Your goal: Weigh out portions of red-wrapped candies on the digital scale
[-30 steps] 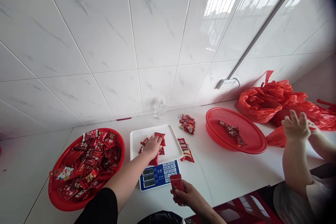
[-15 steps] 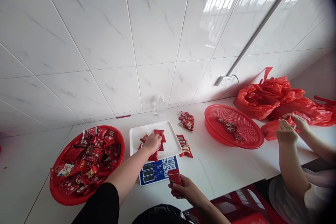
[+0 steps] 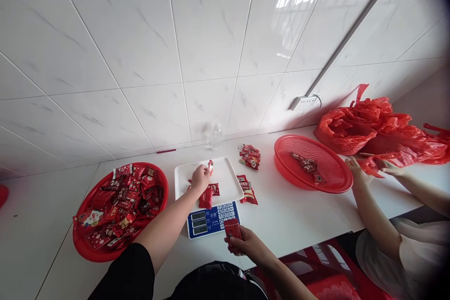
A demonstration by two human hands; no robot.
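My left hand (image 3: 201, 179) is over the white tray (image 3: 230, 178) of a blue digital scale (image 3: 211, 226), its fingers closed on a small red-and-white snack packet (image 3: 210, 167). Below that hand, a few red packets (image 3: 206, 198) lie on the tray, partly hidden by my wrist. In front of the scale, at its lower right corner, my right hand (image 3: 244, 243) grips a red snack packet (image 3: 232, 228); whether more packets sit behind it I cannot tell. To my left stands a red plastic basket (image 3: 78, 243) heaped with wrapped snacks (image 3: 123, 201).
Loose red packets (image 3: 250, 156) lie right of the scale, others (image 3: 248, 191) against its tray. A red basket (image 3: 281, 168) holds several packets. Beyond are red plastic bags (image 3: 351, 131) and a co-worker's hands (image 3: 360, 171). A clear bottle (image 3: 216, 137) stands by the wall.
My left hand has lifted a packet from the tray and turned it upright. My right hand keeps its packet nearly still. The co-worker's hands have moved apart and lower.
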